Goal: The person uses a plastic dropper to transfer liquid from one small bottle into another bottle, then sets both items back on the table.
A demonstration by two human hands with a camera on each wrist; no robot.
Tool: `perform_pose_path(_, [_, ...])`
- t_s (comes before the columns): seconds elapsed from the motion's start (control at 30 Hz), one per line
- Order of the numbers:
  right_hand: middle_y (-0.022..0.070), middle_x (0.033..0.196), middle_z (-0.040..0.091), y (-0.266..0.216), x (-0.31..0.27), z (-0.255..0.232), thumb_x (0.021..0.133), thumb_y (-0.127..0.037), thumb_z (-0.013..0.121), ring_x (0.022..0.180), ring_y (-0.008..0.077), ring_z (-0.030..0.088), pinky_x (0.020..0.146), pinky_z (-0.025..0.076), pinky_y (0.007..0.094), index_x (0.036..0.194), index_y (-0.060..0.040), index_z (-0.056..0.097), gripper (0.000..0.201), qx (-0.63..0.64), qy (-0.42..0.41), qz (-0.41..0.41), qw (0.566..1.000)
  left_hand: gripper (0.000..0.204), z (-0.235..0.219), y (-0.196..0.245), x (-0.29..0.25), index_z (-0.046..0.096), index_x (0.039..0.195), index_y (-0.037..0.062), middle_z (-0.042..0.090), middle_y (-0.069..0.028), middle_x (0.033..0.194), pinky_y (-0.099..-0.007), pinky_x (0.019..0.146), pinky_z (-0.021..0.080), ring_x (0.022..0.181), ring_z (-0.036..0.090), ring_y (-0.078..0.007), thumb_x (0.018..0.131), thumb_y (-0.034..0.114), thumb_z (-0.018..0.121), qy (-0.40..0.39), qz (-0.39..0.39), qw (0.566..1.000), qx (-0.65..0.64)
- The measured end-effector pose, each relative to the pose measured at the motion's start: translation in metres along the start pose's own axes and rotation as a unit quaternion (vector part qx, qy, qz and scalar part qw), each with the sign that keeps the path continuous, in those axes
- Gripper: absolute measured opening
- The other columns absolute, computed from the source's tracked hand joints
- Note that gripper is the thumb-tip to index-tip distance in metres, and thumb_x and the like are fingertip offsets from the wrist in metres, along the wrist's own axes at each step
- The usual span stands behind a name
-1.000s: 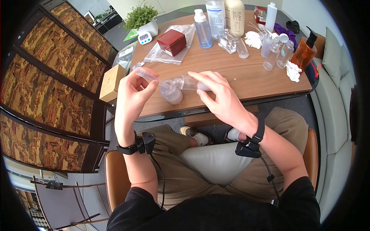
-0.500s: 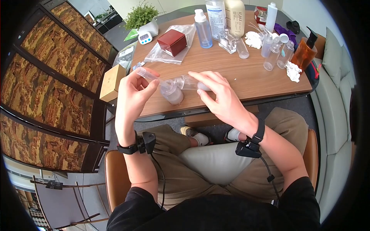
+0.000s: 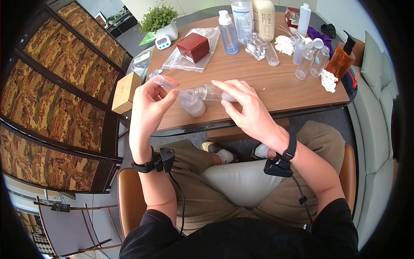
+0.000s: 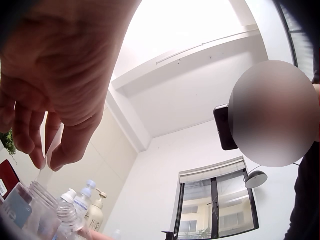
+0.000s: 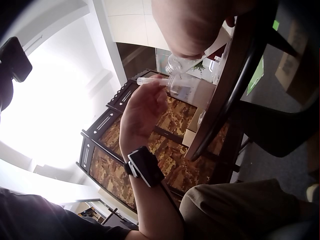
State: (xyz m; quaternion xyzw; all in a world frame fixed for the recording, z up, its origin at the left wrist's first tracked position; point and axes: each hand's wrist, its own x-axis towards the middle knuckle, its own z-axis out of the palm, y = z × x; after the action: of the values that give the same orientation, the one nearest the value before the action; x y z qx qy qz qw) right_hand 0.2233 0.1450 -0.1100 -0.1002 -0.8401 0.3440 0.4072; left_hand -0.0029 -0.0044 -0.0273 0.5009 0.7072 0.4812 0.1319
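Note:
In the head view my left hand (image 3: 148,101) pinches a slim clear plastic tube (image 3: 162,82) between thumb and fingers. The tube slants down to the mouth of a clear wide-mouthed bottle (image 3: 193,107), which stands on the table near its front edge with cloudy contents. My right hand (image 3: 249,105) holds a second clear bottle (image 3: 209,92) on its side, its threaded neck pointing left, close behind the standing bottle's mouth. In the right wrist view the left hand (image 5: 145,107) is beside the standing bottle (image 5: 192,91), with the tube (image 5: 150,81) crossing its fingers.
Behind the hands, a dark red box (image 3: 192,47) lies on a plastic bag. A blue pump bottle (image 3: 228,36), a glass bottle (image 3: 255,47) and a small clear bottle (image 3: 271,56) stand further right. Several clear bottles (image 3: 304,64), crumpled tissue (image 3: 328,80) and an amber pump bottle (image 3: 340,60) fill the right end.

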Motion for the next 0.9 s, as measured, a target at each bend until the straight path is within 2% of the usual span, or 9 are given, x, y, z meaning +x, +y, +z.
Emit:
perform_pose_path(0.57, [0.0136,0.124,0.069,-0.0008,0.0001,-0.0012,0.101,-0.003,0.066,0.12,0.0336,0.063,0.111,0.047,0.0463,0.149,-0.0043,0.067,0.047,0.004,-0.003,0.003,1.0,0.018,-0.002,-0.001,0.0006,0.078,0.11,0.0,0.057,0.0075,0.072,-0.0233,0.058,0.034,0.065,0.045,-0.0007,0.096,0.011,0.079,-0.002,0.002,1.0,0.002])
perform_pose_path(0.63, [0.0136,0.124,0.069,-0.0012,0.0001,-0.0014,0.101,-0.003,0.066,0.12,0.0336,0.063,0.111,0.047,0.0465,0.148,-0.0044,0.067,0.047,0.002,-0.003,0.001,1.0,0.019,-0.0052,-0.0001,0.0006,0.077,0.115,-0.0009,0.072,0.0034,0.092,-0.0216,0.069,0.048,0.076,0.059,-0.0017,0.101,0.011,0.078,-0.026,-0.017,0.999,0.026])
perform_pose_path(0.77, [0.0134,0.124,0.069,0.0001,0.0004,-0.0005,0.101,-0.003,0.066,0.12,0.0336,0.063,0.11,0.047,0.0465,0.148,-0.0044,0.067,0.047,-0.001,-0.001,-0.003,1.0,0.019,-0.0025,0.0001,0.0005,0.076,0.115,-0.0013,0.072,0.0032,0.091,-0.0218,0.069,0.048,0.077,0.059,-0.002,0.101,0.011,0.078,-0.024,-0.011,0.999,0.025])
perform_pose_path(0.83, [0.0132,0.124,0.07,0.0004,0.0004,-0.0002,0.101,-0.003,0.066,0.12,0.0336,0.063,0.11,0.047,0.0464,0.148,-0.0045,0.067,0.047,0.001,0.0,-0.003,1.0,0.016,0.0031,-0.0002,0.0002,0.078,0.108,0.0004,0.055,0.0081,0.071,-0.0238,0.058,0.032,0.064,0.044,-0.0005,0.096,0.01,0.077,0.01,0.007,1.0,0.012])
perform_pose_path(0.9, [0.0132,0.124,0.07,0.0007,0.0004,0.0003,0.101,-0.003,0.066,0.119,0.0334,0.063,0.11,0.047,0.0463,0.148,-0.0045,0.067,0.047,0.002,0.002,-0.004,1.0,0.015,0.0035,-0.0003,0.0004,0.078,0.108,0.0006,0.055,0.0082,0.071,-0.0238,0.058,0.032,0.064,0.043,-0.0004,0.096,0.009,0.077,0.01,0.008,1.0,0.01])
